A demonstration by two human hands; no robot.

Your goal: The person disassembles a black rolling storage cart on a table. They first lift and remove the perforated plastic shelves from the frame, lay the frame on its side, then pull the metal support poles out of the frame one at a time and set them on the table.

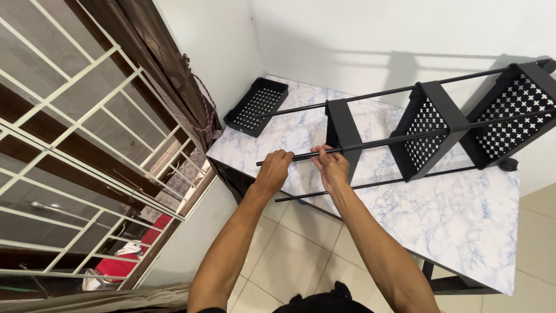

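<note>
Your left hand point(272, 168) and your right hand point(331, 164) both curl tight around one thin, round black pole point(370, 143). The pole belongs to a black metal rack point(428, 130) that lies on its side on the smooth marble-look worktop point(463, 214). Its square baskets have little cross-shaped holes. A loose flat tray point(256, 106) sits near the far corner. The near edge has bare room.

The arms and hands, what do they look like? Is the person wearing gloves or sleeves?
No gloves and no sleeves in view. Both forearms are bare all the way down, and the left hand and right hand are bare too. No watch, ring or bracelet shows. At the bottom edge there is a bit of black clothing.
</note>
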